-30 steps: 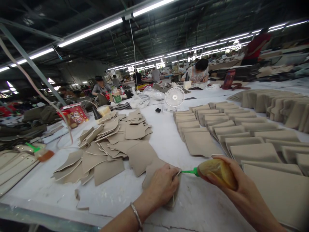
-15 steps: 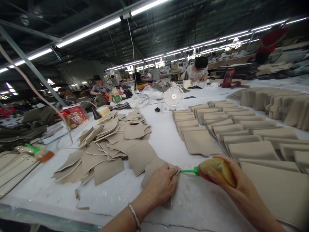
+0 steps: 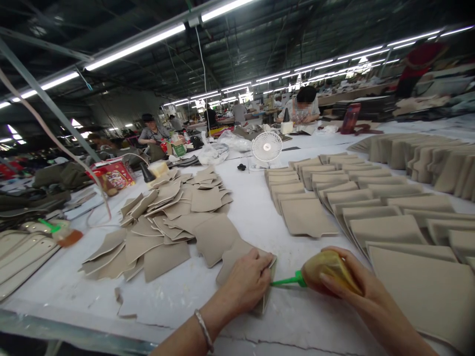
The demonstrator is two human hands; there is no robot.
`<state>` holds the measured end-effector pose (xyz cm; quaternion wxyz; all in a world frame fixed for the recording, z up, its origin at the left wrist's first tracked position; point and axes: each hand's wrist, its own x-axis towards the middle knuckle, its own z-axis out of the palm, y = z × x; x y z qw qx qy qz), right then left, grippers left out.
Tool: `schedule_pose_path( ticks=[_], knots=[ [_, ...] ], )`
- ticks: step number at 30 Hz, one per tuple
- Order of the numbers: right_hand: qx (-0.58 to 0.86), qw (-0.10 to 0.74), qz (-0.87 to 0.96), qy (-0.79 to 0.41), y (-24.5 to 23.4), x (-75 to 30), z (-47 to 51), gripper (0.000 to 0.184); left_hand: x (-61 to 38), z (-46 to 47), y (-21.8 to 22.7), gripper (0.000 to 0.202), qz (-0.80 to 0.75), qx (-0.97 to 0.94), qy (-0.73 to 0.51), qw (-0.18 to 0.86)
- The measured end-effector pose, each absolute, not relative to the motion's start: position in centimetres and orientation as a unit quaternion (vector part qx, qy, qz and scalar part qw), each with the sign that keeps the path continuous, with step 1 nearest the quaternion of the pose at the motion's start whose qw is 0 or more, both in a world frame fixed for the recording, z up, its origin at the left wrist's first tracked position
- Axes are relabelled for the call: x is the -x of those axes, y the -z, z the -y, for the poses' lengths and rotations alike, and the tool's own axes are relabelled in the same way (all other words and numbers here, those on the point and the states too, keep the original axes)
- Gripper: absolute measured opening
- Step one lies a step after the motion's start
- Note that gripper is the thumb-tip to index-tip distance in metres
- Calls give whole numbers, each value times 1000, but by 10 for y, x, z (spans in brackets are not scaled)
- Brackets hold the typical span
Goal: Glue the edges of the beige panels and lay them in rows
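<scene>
Amber, translucent bottle [image 3: 316, 272] ends in a slim green nozzle [image 3: 288, 281].

The bottle's green nozzle [image 3: 289, 281] shifts from the upper corner of the beige piece [image 3: 235, 254] to lower along its right edge; the right hand [image 3: 365, 287] lowers the bottle [image 3: 315, 272] slightly.

Covered at the grip, cropped at the edges

Part of a flat beige leather-like piece [image 3: 230, 261] is covered by the left hand [image 3: 249, 279]. The rear of a soft, amber-coloured squeeze bottle [image 3: 315, 272] is hidden by the right hand [image 3: 354, 277]; nozzle contact cannot be told. Well left of the grip, long cream-white straps [image 3: 27, 262] are cropped; far beyond it, rightward, a red-clad person [image 3: 421, 59] is blurred.
</scene>
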<state>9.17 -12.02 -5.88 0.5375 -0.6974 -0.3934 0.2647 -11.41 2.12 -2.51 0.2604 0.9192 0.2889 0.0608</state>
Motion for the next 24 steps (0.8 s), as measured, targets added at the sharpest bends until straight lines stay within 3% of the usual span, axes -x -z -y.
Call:
schedule_pose_path(
  ticks=[6, 11, 16, 20, 24],
  knots=[
    [718, 542, 382, -211, 55, -90, 119, 66, 114, -21, 24, 43, -289, -914, -56, 280],
    [688, 533, 399, -287, 64, -82, 130, 61, 114, -22, 26, 43, -294, -911, -59, 283],
    [700, 545, 381, -258, 62, -75, 135, 63, 114, -22, 28, 44, -295, -908, -55, 293],
    [658, 550, 394, -331, 55, -66, 139, 57, 113, -21, 31, 46, -300, -903, -52, 302],
    [679, 552, 383, -296, 56, -67, 141, 62, 112, -21, 33, 48, -305, -905, -46, 295]
  ],
)
